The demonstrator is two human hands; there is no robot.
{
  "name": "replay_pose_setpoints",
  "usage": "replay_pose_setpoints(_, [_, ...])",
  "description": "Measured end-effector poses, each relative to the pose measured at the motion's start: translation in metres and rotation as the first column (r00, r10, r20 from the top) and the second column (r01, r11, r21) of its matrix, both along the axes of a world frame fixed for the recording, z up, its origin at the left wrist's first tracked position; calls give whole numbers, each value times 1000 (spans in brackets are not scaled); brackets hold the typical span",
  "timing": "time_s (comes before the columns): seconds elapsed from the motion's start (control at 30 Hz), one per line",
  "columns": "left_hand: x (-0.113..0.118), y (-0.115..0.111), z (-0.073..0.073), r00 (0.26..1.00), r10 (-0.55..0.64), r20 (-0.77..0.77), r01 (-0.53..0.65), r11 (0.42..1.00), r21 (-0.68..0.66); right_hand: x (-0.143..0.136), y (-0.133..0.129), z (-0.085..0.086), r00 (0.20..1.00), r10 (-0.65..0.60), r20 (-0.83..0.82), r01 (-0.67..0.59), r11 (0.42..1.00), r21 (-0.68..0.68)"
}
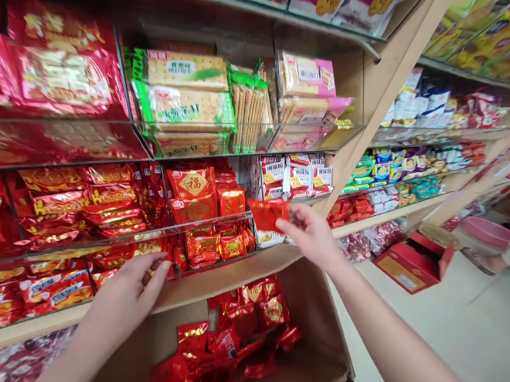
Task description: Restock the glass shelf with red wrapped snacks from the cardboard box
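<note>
My right hand (311,236) pinches a small red snack packet (269,216) between thumb and fingers, in front of the shelf compartment with white-and-red packets (300,177). My left hand (135,284) is at the shelf's front edge, its fingers curled and thumb close to them; what they hold, if anything, is hidden. Between my hands, a compartment holds red packets with gold print (193,192), some standing upright and others lying in front. Below, an open cardboard box (315,319) contains many loose red packets (230,336), its upper flap against the shelf edge.
Clear dividers split the shelves. Above are cracker packs (185,103) and pink-red bags (65,76); red packets (55,199) fill the left. On the floor at right are a red carton (412,262), a pink basin (488,232) and another person's foot (479,260).
</note>
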State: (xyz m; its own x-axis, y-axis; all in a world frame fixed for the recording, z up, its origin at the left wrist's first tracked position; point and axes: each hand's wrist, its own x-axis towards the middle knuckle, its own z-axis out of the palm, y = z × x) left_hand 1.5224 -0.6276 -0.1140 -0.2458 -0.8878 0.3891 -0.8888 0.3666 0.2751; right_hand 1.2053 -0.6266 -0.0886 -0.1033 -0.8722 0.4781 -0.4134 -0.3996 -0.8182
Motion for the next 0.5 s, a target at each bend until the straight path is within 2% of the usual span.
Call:
replay_pose_setpoints(0.1, [-1, -3, -5, 997, -7, 83, -4, 991, 130, -2, -28, 9, 991, -84, -100, 68, 986, -152])
replay_pose_setpoints(0.23, [-8, 3, -7, 992, 22, 123, -40, 988, 146, 17, -62, 18, 945, -152, -291, 75, 962, -261])
replay_pose_setpoints(0.37, [-6, 9, -11, 989, 46, 144, -65, 989, 130, 46, -96, 24, 895, -186, -405, 94, 967, -237])
replay_pose_setpoints(0.5, [-1, 11, -18, 994, 9, 105, -16, 998, 60, 61, -141, 23, 891, -258, -373, 206, 963, -172])
